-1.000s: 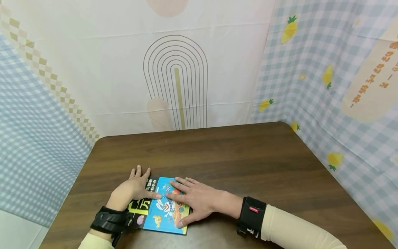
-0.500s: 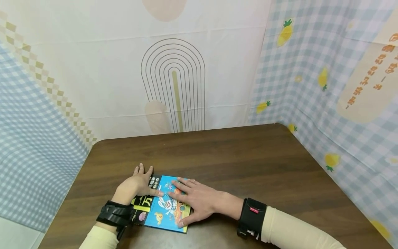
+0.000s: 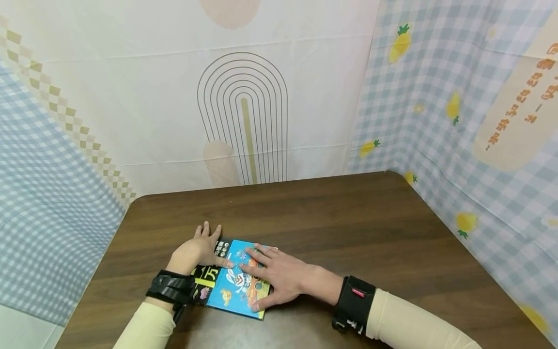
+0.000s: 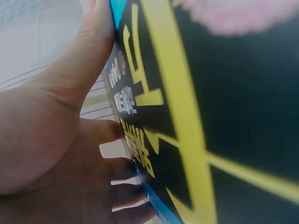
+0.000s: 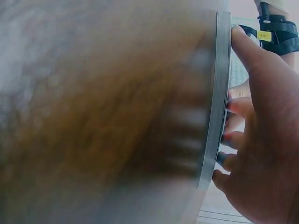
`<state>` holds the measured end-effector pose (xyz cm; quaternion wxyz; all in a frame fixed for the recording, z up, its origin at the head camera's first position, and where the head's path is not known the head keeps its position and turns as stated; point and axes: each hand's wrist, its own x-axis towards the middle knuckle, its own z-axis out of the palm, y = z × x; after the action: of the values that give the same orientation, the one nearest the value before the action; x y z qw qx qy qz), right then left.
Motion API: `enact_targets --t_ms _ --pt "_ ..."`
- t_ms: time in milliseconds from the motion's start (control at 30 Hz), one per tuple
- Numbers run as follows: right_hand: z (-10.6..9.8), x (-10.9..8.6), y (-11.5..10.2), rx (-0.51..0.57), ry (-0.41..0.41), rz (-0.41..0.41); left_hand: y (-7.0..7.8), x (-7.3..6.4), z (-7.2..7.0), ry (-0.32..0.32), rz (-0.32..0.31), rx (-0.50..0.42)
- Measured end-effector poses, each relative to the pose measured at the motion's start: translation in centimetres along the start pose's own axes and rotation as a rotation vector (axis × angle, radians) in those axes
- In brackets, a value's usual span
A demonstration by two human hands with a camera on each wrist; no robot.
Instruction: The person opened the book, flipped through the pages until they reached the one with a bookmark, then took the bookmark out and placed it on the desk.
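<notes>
A thin book with a blue cover, a cartoon rabbit and a black left strip with yellow characters lies flat on the wooden table. On its left part rests my left hand, fingers spread and straight toward the far edge, thumb reaching onto the blue cover. My right hand lies over the book's right part with fingers extended and thumb near the lower right corner. The left wrist view brings the black strip close beside the left thumb. Page edges show beside the right fingers in the right wrist view.
Behind the table hangs a white cloth with an arch pattern. Blue checked cloths hang on the left and right. Both wrists carry black straps, such as the right wrist strap.
The book has slid slightly away from the body and to the right. My left hand has moved the same way with it, while the right hand stays nearly in place on the cover.
</notes>
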<state>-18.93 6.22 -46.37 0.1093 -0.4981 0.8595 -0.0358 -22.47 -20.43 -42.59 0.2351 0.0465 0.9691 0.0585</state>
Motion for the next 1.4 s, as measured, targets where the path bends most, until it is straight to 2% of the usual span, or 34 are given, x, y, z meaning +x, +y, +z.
enact_targets --t_ms 167,400,700,900,1233,1400 --pt "-0.1 -0.1 0.2 -0.006 0.008 0.027 0.2 0.6 0.1 0.028 0.000 -0.033" --pt "-0.3 -0.2 0.5 -0.004 0.009 0.067 0.9 0.7 0.4 0.081 -0.023 -0.063" --pt "-0.7 -0.4 1.9 0.026 0.029 0.188 3.5 1.5 0.8 0.232 -0.123 -0.087" --pt "-0.8 -0.5 2.7 0.052 0.040 0.253 5.0 2.2 1.4 0.325 -0.160 -0.087" --pt "-0.6 -0.5 3.0 0.075 0.040 0.284 5.7 2.8 1.4 0.292 -0.211 -0.087" --pt "-0.7 -0.8 3.2 0.101 0.051 0.281 6.8 2.8 1.3 0.308 -0.242 -0.084"
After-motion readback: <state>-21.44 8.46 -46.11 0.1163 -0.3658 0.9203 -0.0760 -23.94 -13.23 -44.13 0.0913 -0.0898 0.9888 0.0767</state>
